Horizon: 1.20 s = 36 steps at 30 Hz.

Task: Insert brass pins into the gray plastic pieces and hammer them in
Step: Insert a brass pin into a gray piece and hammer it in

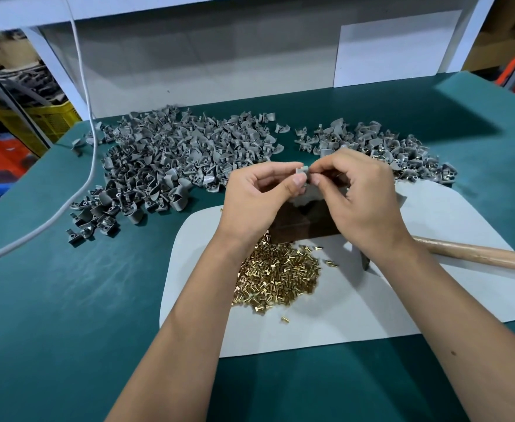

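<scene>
My left hand [257,190] and right hand [355,193] pinch one gray piece [301,171] between fingertips, hiding any pin, while my wrists cover the dark block [305,222] and the hammer [475,252] head.

no readable text, labels, brands or numbers on anything in view

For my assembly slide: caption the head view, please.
Both hands, left and right, pinch one gray plastic piece above the brass pins.

A green table [67,315] carries two gray-piece heaps [171,159], a white mat [417,300] and a cable [52,220].
</scene>
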Motion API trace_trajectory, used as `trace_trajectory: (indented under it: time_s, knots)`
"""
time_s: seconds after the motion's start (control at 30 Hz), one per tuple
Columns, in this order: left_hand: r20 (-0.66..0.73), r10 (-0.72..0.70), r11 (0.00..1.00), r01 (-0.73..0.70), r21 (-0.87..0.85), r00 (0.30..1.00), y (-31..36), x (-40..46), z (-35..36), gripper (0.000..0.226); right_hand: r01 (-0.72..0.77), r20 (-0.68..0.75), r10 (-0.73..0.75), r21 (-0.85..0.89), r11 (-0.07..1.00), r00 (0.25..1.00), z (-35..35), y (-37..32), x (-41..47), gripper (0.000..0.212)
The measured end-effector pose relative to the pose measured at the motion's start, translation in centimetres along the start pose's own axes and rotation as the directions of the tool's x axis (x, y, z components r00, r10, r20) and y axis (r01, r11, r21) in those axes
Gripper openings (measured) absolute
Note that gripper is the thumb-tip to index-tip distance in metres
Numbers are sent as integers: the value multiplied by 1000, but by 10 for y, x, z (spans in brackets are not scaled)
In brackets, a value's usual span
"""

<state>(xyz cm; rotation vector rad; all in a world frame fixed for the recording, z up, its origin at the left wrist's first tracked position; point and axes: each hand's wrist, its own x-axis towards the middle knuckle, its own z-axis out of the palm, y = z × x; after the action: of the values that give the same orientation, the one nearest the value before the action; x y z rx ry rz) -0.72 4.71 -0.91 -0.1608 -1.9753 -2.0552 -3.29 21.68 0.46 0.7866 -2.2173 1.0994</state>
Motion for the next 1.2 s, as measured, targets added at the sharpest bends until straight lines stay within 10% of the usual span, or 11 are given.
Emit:
trace_trajectory:
  time_s: [1.2]
  knots:
    - [-47,57,981,-47,186,997,8,-6,9,38,-253,80,250,23,967,965,-3,-9,2,12]
